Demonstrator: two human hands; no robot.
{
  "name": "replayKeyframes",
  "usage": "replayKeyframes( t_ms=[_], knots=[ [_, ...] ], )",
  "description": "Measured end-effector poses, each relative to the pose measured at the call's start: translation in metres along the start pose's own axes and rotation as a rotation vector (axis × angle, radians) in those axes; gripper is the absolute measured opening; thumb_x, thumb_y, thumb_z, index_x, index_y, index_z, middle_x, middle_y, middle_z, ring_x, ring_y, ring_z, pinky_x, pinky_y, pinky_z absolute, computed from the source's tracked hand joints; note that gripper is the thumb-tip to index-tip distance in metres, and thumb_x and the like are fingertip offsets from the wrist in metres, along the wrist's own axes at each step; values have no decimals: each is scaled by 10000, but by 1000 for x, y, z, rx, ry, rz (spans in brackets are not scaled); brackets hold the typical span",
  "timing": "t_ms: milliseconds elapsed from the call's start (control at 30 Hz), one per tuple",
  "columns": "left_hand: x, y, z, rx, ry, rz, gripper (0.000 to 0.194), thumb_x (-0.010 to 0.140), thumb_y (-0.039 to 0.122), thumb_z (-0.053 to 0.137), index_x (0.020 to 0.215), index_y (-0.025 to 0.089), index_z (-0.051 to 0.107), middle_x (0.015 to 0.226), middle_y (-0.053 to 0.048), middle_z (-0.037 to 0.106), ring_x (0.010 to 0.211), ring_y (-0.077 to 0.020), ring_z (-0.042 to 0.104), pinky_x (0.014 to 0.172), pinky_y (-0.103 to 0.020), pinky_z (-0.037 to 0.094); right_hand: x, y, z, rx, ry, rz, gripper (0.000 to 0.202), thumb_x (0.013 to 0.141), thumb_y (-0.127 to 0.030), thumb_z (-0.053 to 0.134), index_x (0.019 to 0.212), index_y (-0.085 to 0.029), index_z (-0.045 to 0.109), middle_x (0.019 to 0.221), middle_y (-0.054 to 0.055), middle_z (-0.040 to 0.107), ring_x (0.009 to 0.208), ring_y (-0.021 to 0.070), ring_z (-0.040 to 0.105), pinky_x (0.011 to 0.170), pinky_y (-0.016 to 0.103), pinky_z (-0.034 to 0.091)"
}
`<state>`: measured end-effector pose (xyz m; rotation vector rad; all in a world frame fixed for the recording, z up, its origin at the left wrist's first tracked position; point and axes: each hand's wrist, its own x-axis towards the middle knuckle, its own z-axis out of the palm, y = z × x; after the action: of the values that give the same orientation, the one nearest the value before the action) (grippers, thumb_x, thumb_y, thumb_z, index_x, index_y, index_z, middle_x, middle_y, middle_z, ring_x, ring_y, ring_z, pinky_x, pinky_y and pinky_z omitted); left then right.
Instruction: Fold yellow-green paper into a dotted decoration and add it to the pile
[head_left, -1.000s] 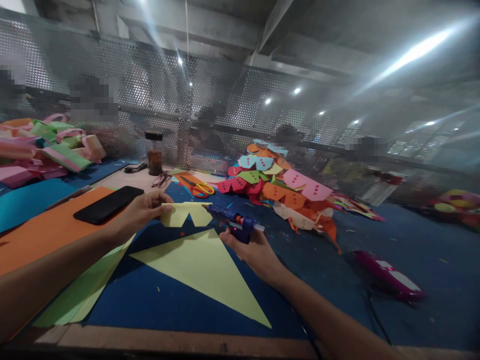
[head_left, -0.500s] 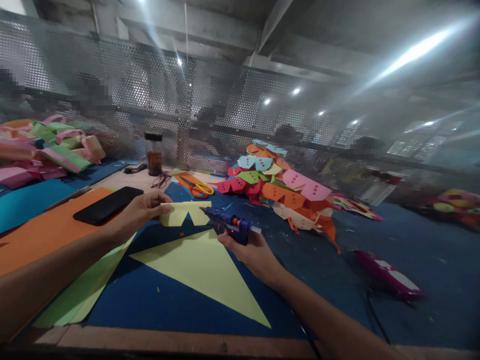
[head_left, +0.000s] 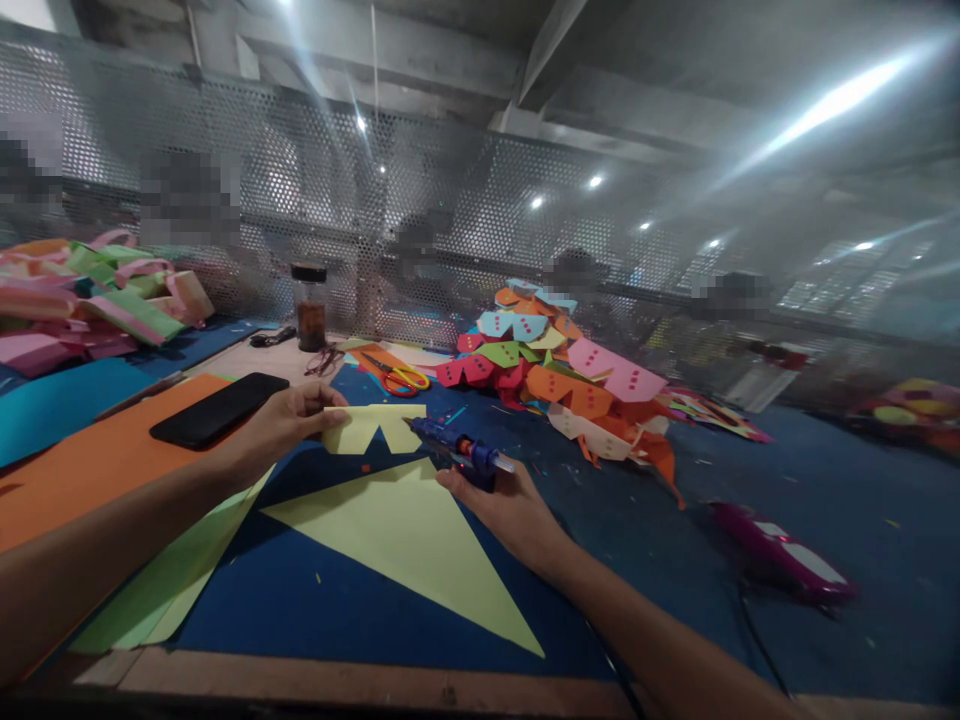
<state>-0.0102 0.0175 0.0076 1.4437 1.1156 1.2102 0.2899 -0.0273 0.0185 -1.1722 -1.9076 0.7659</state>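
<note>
My left hand (head_left: 300, 415) pinches the left end of a small pale yellow paper piece (head_left: 356, 428) with a notch cut in its lower edge. In my right hand (head_left: 510, 505) is a blue hot glue gun (head_left: 461, 445), a clear glue stick showing at its back end. The gun's nozzle points left and lies at the right part of the yellow piece; whether it touches cannot be made out. Below them a larger pale yellow paper triangle (head_left: 420, 550) lies flat on the blue table surface (head_left: 315, 610).
A black phone (head_left: 220, 410) rests on orange paper (head_left: 97, 465) at left. Behind stand a jar (head_left: 310, 310), scissors (head_left: 397, 378) and a pile of coloured paper cutouts (head_left: 570, 375). A purple power strip (head_left: 780, 555) lies right. More folded paper (head_left: 97, 300) is heaped far left.
The glue gun's tip has dipped slightly and shifted a little right along the yellow piece. My left hand keeps its hold on the paper.
</note>
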Motion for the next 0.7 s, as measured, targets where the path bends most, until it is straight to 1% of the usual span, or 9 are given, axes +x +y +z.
replayKeyframes(
  t_ms=[133, 267, 400, 500, 700],
  knots=[
    [-1, 2, 1, 7, 1, 18, 346, 774, 459, 823, 913, 186, 660, 793, -12, 695, 700, -142, 636, 657, -258, 529, 1, 4, 1, -21, 16, -9, 309, 872, -473, 684, 778, -192, 597, 703, -17, 575, 658, 138, 461, 585, 261, 392],
    [-1, 2, 1, 2, 1, 18, 352, 766, 466, 824, 907, 185, 664, 794, -11, 705, 697, -143, 643, 668, -262, 525, 1, 7, 2, -43, 28, -5, 325, 871, -489, 681, 766, -195, 591, 689, -13, 570, 653, 141, 464, 569, 260, 385],
    [0, 2, 1, -7, -4, 12, 356, 755, 457, 832, 903, 178, 666, 777, -7, 695, 685, -136, 631, 649, -252, 512, 0, 5, 0, -38, 19, -7, 342, 860, -502, 680, 756, -191, 586, 665, -26, 536, 622, 128, 432, 554, 252, 377],
    [0, 2, 1, -3, -5, 6, 345, 761, 449, 825, 897, 176, 664, 768, 0, 684, 681, -130, 619, 640, -242, 503, 0, 2, 0, -35, 43, -2, 358, 853, -518, 678, 749, -189, 586, 658, -28, 519, 619, 125, 419, 549, 248, 372],
    [-1, 3, 2, -4, -8, 17, 308, 780, 430, 810, 893, 184, 661, 768, 9, 682, 679, -124, 617, 644, -236, 504, 0, 2, 2, -35, 37, 22, 370, 847, -510, 683, 709, -197, 543, 635, -44, 484, 596, 113, 377, 546, 246, 350]
  ],
)
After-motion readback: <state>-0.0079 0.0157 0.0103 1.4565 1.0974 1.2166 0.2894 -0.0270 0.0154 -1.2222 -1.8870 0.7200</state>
